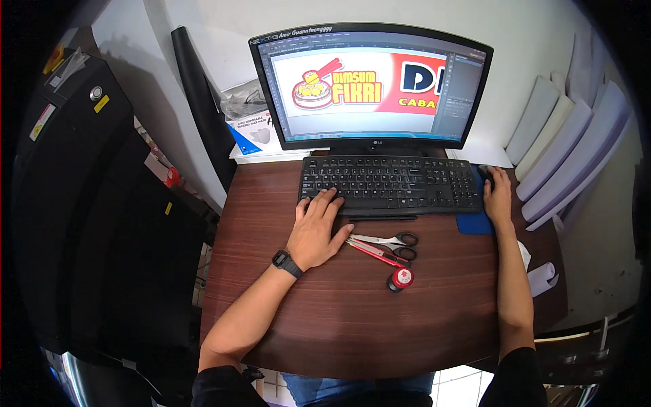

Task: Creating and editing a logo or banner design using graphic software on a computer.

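Note:
My left hand [314, 230], with a black digital watch [287, 264] at the wrist, rests on the lower left keys of a black keyboard [386, 184]. Its fingers are spread and the thumb points toward the scissors. At the keyboard's right end my right hand [498, 197] is curled over a dark computer mouse [484, 173], mostly hidden under the fingers, on a blue mouse pad [475, 224]. Behind the keyboard stands a monitor [373, 81] showing a design program with a red, white and yellow banner and a cartoon food bowl.
Scissors [390, 240], a red cutter knife [380, 253] and a small red-and-black round object [401, 279] lie on the brown desk [325, 325]. A white box [254, 132] stands left of the monitor. Paper rolls [563, 142] lean at right; a black machine [102, 203] stands left.

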`<state>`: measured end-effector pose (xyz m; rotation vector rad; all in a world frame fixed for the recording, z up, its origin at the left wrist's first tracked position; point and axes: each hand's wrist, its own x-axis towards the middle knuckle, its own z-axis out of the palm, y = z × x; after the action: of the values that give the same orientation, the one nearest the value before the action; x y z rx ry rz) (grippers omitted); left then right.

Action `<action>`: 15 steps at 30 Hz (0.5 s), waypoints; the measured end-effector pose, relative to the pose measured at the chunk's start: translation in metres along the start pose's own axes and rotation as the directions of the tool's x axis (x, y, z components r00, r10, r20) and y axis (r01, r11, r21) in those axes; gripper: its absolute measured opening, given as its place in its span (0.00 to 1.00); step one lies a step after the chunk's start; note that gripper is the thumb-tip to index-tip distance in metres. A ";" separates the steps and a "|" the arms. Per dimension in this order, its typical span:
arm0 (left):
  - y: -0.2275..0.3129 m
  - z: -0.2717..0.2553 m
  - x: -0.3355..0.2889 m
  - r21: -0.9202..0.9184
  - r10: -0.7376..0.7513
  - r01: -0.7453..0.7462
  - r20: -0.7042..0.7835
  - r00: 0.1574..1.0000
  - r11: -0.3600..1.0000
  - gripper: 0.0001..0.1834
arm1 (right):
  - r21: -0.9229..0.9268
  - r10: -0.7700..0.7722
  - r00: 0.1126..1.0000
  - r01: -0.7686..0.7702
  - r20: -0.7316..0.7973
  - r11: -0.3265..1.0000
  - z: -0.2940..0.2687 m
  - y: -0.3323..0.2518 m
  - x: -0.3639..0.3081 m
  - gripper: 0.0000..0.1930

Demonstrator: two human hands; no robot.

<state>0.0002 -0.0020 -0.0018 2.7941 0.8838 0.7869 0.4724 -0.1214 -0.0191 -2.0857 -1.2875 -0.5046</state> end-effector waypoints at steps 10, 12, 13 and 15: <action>0.000 0.000 0.001 -0.003 0.011 -0.011 -0.016 1.000 1.000 0.31 | -0.019 0.014 1.000 -0.014 0.016 1.000 0.002 0.004 0.000 0.19; 0.000 0.000 0.001 0.002 0.003 -0.003 -0.011 1.000 1.000 0.31 | -0.036 -0.003 1.000 0.002 -0.007 0.999 0.003 0.005 -0.001 0.19; 0.000 0.000 0.001 0.001 0.004 -0.004 -0.010 1.000 1.000 0.31 | -0.037 -0.002 1.000 0.001 -0.007 0.999 0.003 0.005 -0.001 0.19; 0.001 0.000 0.001 0.002 -0.002 0.002 -0.007 1.000 1.000 0.31 | -0.026 -0.005 1.000 0.005 -0.002 1.000 0.003 0.006 -0.001 0.19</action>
<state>0.0010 -0.0023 -0.0012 2.7931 0.8883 0.7968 0.4771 -0.1217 -0.0238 -2.1029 -1.2917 -0.5281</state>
